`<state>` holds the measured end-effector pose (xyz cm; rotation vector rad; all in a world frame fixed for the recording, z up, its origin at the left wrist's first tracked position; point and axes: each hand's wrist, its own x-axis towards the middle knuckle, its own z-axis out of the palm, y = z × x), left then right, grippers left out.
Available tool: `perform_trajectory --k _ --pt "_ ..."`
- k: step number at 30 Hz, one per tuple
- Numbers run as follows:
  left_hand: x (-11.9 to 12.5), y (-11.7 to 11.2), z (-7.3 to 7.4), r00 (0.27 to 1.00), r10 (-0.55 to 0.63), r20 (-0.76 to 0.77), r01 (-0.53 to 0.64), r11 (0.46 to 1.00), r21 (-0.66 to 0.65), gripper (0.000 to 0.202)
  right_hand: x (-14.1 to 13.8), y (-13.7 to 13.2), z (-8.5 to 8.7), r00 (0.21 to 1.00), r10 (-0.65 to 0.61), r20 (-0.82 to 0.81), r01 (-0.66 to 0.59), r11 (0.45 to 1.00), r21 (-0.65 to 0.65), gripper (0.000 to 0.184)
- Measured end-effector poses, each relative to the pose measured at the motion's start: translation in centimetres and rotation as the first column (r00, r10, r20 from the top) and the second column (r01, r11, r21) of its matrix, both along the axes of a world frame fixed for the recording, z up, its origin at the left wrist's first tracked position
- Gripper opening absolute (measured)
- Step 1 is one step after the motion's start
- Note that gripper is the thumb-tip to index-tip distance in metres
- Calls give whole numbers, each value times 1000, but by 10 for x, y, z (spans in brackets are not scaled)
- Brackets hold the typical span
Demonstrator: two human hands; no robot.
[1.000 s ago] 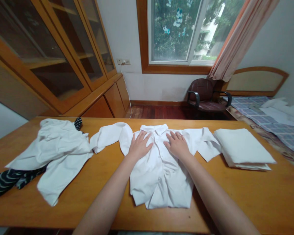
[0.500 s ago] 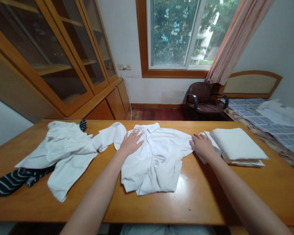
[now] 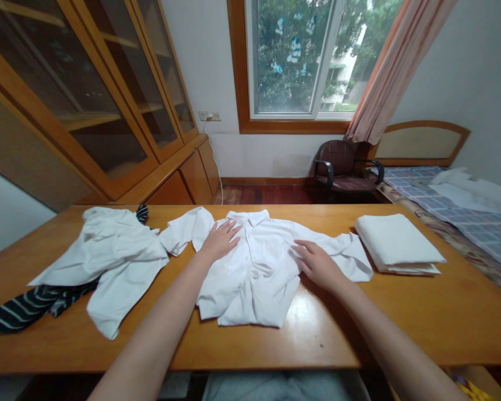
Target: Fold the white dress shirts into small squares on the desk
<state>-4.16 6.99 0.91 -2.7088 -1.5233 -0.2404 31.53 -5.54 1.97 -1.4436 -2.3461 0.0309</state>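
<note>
A white button-up shirt (image 3: pixel 254 267) lies front up on the wooden table, its collar toward the far edge and its sleeves stretched out to both sides. The lower part is wrinkled and looks tucked up. My left hand (image 3: pixel 221 240) rests flat on the shirt's left shoulder with fingers spread. At the right side of the shirt, near the armpit, is my right hand (image 3: pixel 316 264), fingers apart and touching or just above the cloth. The right sleeve (image 3: pixel 350 256) extends beyond it, its cuff end folded and creased.
Another crumpled white shirt (image 3: pixel 108 245) lies at the left with a black striped tie (image 3: pixel 20 308) partly under it. A folded white cloth (image 3: pixel 396 239) sits at the right. Beyond the table (image 3: pixel 338 334) stand a glass-doored cabinet (image 3: pixel 121 111), an armchair (image 3: pixel 340 161) and a bed (image 3: pixel 463 195).
My right hand has moved left from the right sleeve to the shirt's side, uncovering the sleeve. My left hand stays on the left shoulder. The view has shifted slightly.
</note>
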Motion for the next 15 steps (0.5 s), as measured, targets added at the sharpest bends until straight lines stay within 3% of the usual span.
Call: perform_trajectory --k 2,4,8,15 --pt "3 -6 4 1000 22 17 -22 999 25 43 -21 1 -4 989 130 -65 -132 991 -33 37" --pt "5 -12 7 997 56 45 -59 997 55 37 -33 4 -11 985 157 -72 -161 986 -49 36" --pt "4 -24 11 996 60 61 -65 995 76 31 -31 14 -21 997 73 17 -71 996 -62 38" --pt "-3 -22 10 987 129 100 -138 987 81 35 -6 29 -21 993 -53 109 63 994 -93 41"
